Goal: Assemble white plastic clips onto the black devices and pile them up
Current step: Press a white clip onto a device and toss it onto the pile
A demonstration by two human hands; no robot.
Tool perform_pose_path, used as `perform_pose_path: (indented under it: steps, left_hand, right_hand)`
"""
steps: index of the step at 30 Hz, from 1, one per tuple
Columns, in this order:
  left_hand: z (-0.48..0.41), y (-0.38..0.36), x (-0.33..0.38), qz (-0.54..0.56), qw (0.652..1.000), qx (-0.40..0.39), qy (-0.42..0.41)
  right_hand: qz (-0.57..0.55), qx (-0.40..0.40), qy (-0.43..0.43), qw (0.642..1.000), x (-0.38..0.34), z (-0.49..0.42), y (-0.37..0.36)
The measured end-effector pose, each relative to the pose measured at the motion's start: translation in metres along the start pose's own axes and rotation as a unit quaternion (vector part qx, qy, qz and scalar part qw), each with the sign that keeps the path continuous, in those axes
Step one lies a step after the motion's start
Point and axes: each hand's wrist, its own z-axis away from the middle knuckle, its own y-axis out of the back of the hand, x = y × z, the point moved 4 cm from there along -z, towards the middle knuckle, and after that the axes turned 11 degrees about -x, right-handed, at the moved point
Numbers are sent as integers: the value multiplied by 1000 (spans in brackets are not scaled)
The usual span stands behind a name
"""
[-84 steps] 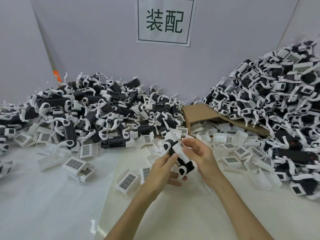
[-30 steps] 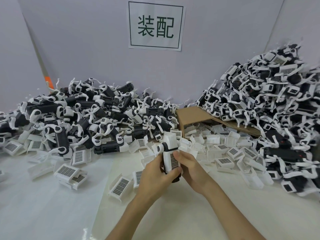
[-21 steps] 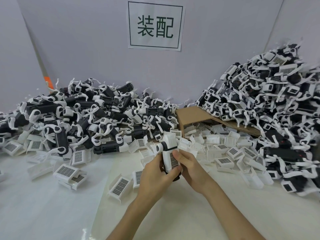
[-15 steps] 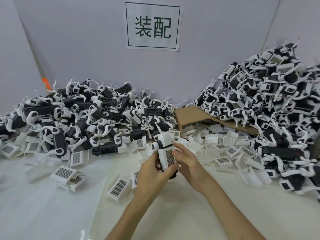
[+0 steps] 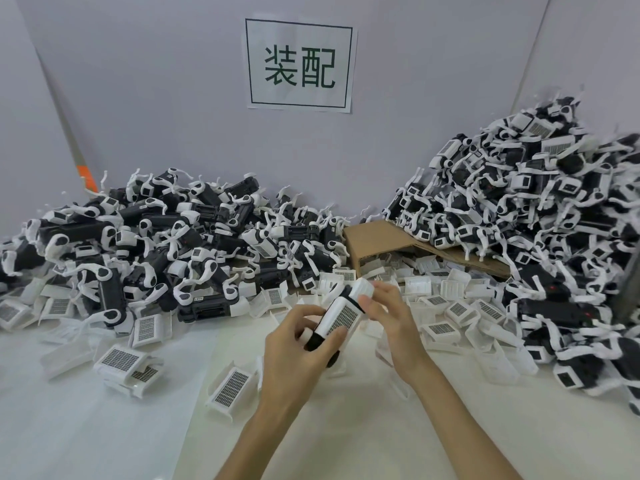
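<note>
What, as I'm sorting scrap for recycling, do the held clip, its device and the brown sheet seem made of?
Clip: white moulded plastic by its thin, smooth shell, with a printed grid label on it. Device: looks like matte black plastic, but it is mostly covered. Sheet: brown cardboard, probably corrugated, judging by its dull colour and thick cut edge.

Paper sign (image 5: 300, 65): you're facing 装配, dark characters in a thin frame, on the wall (image 5: 156, 98).
White clips (image 5: 231, 388): sticker print too small for you to read.
</note>
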Motion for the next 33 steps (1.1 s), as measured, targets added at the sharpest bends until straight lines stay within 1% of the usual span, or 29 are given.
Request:
perform_pose_path:
  steps: [1, 5, 9, 11, 13, 15, 17, 19, 20, 21, 22, 23, 24, 25, 26, 27, 28, 29, 31, 33]
  left_hand:
    - [1, 1, 1, 0, 1000, 9, -3]
    - [3, 7, 5, 10, 999, 39, -30]
    - [2, 13, 5, 117, 990, 64, -39]
    - [1, 19, 1, 117, 986, 112, -35]
    - [1, 28, -4, 90, 978, 184, -34]
    - [0, 39, -8, 91, 964, 248, -23]
    - [-1, 47, -10, 102, 953, 285, -13]
    - [-1, 50, -12, 109, 948, 300, -7]
    - [-1, 50, -13, 110, 946, 303, -7]
    - [-2, 49, -14, 110, 947, 302, -9]
    - [-2, 47, -14, 109, 948, 298, -10]
    - [-3, 46, -14, 107, 950, 293, -10]
    - [-3, 44, -14, 106, 952, 288, -10]
    - [-3, 42, -15, 106, 953, 284, -8]
    - [-3, 41, -16, 106, 954, 279, -6]
    - [-3, 40, -17, 107, 956, 275, -4]
    - [-4, 40, -18, 108, 957, 271, -3]
    - [-5, 40, -18, 110, 958, 266, -2]
    - [-7, 39, -18, 112, 960, 258, -2]
    - [-7, 38, -19, 110, 962, 251, 2]
  right_hand:
    - [0, -13, -3, 1000, 1, -1, -1]
    - [-21, -113, -31, 993, 0, 2, -9]
    - [-65, -187, -62, 978, -3, 4, -12]
    - [-80, -198, -66, 975, -7, 5, -10]
    - [-75, -203, -79, 973, -12, 5, -5]
    - [-54, -235, -98, 966, -22, 3, -4]
    - [-12, -290, -115, 950, -35, -2, -2]
    - [34, -311, -104, 944, -60, -12, 6]
    - [42, -295, -79, 951, -78, -22, 15]
    - [32, -253, -35, 966, -101, -34, 30]
    - [-4, -185, 26, 982, -127, -49, 51]
    - [-78, -94, 95, 988, -156, -63, 76]
    - [-201, -11, 141, 969, -181, -74, 99]
    - [-295, 42, 165, 940, -200, -86, 119]
    - [-314, 74, 162, 933, -215, -98, 135]
    - [-267, 86, 132, 951, -225, -107, 142]
    - [-190, 88, 93, 974, -227, -114, 146]
    - [-112, 83, 58, 989, -222, -118, 146]
    - [-1, 63, 25, 998, -204, -119, 138]
    - [63, 45, 2, 997, -175, -113, 124]
